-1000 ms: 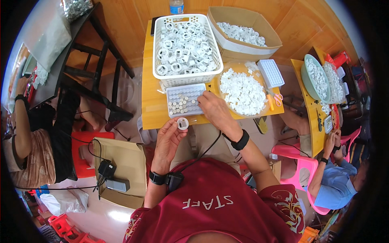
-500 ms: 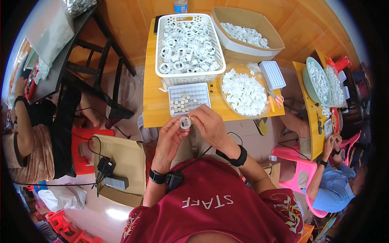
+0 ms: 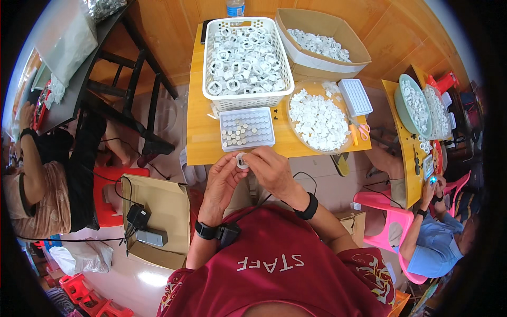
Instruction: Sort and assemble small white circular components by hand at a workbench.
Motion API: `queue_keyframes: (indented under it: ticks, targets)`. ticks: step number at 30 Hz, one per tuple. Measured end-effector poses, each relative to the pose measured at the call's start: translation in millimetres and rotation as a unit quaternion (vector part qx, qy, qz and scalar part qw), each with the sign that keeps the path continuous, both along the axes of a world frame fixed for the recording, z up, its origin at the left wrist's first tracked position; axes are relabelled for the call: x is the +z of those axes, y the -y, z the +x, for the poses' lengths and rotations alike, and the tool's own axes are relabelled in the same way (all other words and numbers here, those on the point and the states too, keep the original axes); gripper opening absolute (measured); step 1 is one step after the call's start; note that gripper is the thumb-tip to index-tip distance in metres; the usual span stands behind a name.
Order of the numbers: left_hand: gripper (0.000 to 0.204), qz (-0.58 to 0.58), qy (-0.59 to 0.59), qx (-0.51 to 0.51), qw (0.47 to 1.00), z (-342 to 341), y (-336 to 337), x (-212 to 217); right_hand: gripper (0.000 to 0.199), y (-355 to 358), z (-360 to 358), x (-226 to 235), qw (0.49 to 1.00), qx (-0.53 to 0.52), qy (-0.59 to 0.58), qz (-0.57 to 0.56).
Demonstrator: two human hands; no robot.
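Observation:
Between finger and thumb, my left hand (image 3: 221, 182) holds a small round white plastic casing (image 3: 241, 160) just off the table's front edge. My right hand (image 3: 272, 170) has its fingers closed and pressed against the casing's right side, hiding part of it. Whether those fingers also pinch some small piece cannot be made out. Directly beyond both hands sits a white plastic tray (image 3: 262, 138) with rows of round pockets. Several silvery button cells (image 3: 239, 134) lie in its left half.
Behind the tray stands a white basket (image 3: 248, 97) of similar casings. A round dish (image 3: 292, 119) of small white parts, orange-handled scissors (image 3: 363, 129), a blue-white pocketed tray (image 3: 356, 97) and a cardboard box (image 3: 322, 70) are to the right. Co-workers sit on both sides.
My right hand has come down and inward over the casing, which is now tilted and partly covered. At the right, a blue light shows at a co-worker's hands.

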State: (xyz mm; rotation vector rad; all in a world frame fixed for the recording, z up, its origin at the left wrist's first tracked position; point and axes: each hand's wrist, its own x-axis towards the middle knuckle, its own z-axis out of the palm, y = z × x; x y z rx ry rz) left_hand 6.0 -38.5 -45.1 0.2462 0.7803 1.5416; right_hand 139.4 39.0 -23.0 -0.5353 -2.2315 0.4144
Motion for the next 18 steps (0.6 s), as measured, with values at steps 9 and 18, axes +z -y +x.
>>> queue_keyframes:
  ticks: [9, 18]
  targets:
    - [0.022, 0.000, -0.017, -0.001, 1.000, 1.2, 0.8, 1.7, 0.019, -0.1, 0.2, -3.4, 0.999, 0.000, -0.034, -0.016]
    - [0.022, 0.003, -0.028, -0.003, 1.000, 2.0, 1.9, 3.2, 0.014, 0.8, 1.2, -3.6, 0.998, -0.015, -0.043, -0.052]
